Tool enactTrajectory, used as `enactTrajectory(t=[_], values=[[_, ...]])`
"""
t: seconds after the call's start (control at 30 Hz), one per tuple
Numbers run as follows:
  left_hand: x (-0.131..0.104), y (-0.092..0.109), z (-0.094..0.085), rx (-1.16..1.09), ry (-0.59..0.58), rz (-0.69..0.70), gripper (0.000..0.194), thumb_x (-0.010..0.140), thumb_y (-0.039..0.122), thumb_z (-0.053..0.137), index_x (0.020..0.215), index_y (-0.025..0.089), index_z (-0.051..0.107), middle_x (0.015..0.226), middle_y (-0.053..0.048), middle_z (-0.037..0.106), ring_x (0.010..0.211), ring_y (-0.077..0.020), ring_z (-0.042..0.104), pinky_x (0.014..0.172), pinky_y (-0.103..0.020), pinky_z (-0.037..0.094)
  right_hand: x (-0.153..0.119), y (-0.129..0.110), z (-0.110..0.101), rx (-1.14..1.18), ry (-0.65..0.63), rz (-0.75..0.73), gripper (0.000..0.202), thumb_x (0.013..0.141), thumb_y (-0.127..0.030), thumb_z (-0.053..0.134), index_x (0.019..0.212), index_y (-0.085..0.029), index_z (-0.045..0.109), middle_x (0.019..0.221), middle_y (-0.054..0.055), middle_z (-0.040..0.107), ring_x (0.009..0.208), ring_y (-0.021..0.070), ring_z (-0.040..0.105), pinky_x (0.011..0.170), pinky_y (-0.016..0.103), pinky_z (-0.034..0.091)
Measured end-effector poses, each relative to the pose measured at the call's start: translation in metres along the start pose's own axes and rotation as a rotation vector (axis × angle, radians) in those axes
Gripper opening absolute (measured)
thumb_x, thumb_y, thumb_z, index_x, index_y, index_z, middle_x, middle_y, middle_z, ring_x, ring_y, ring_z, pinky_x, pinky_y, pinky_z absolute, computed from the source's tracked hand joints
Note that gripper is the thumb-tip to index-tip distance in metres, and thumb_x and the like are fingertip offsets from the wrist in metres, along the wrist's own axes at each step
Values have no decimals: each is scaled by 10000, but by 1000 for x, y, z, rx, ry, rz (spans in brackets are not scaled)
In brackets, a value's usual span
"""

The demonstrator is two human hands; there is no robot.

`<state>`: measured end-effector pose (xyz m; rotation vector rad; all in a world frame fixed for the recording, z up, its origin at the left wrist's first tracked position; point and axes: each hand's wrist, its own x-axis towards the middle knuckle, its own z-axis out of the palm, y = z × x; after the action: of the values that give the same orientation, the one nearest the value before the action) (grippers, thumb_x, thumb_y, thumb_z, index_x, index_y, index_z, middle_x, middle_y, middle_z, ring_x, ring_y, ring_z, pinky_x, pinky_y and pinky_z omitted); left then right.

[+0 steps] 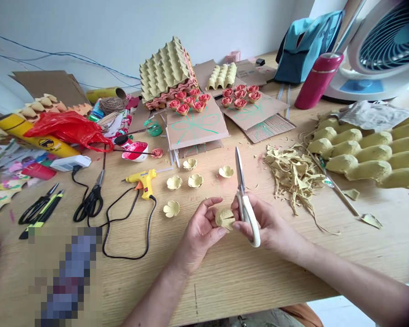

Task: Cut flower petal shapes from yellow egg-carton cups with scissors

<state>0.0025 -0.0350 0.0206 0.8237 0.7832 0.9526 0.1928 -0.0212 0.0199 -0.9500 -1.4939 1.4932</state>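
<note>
We observe two bare hands at work over the near edge of a wooden surface [177, 284]. The left hand [201, 229] holds a partly slit egg-carton cup [224, 218] — its fingers curl partway around the piece, thumb against the lower rim, with the index finger raised. The right hand [271, 225] has its fingers closed about white-handled scissors [248, 220]; the blades point upward, together and clear of the cup, while the thumb reaches to the cup's slit side. We note that the cup sits between the two hands, above the surface.

Just beyond the hands we count five petal-cut cups [195, 181], four grouped toward the left and one apart, near the scissor blades. Left of these lies a yellow glue gun [142, 180], its black cord looping toward us, then black scissors [89, 203]. To the right we record a heap of pulp trimmings [291, 175] and, beside it, a yellow egg tray [364, 154].

Farther back, red paper roses [183, 109] stand in two clusters on cardboard sheets [197, 129] marked in green — behind the left cluster, a tilted stack of egg trays [163, 68].
</note>
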Motion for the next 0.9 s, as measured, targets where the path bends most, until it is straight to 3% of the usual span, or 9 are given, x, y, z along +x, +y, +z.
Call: enactTrajectory(t=[0.13, 0.3, 0.5, 0.9], values=[[1, -1, 3, -42, 49, 0, 544, 768, 206, 814, 1247, 243, 560, 1105, -37, 652, 1023, -172, 605, 922, -302, 451, -2, -2, 1, -141, 18, -81, 281, 921, -473, 657, 984, -229, 533, 922, 19, 585, 845, 177, 559, 763, 312, 486], [2, 4, -2, -43, 213, 69, 518, 750, 223, 825, 1205, 240, 579, 889, 15, 615, 784, -115, 549, 743, -251, 433, -1, -10, -8, -447, -38, -97, 282, 957, -455, 589, 831, -217, 506, 790, 4, 590, 731, 170, 534, 686, 315, 426], [2, 8, -10, -68, 282, 168, 478, 736, 199, 816, 1167, 250, 618, 854, 34, 600, 741, -94, 518, 710, -217, 436, 1, -9, -18, -814, -158, -229, 260, 928, -371, 607, 787, -209, 460, 740, -13, 567, 658, 149, 492, 745, 353, 368], [1, 8, -8, -41, 261, 206, 432, 736, 231, 850, 1108, 274, 636, 866, 37, 614, 795, -108, 559, 820, -248, 468, 2, -7, -16, -977, -184, -269, 197, 895, -360, 624, 855, -212, 500, 849, 27, 610, 732, 182, 522, 765, 355, 358]])
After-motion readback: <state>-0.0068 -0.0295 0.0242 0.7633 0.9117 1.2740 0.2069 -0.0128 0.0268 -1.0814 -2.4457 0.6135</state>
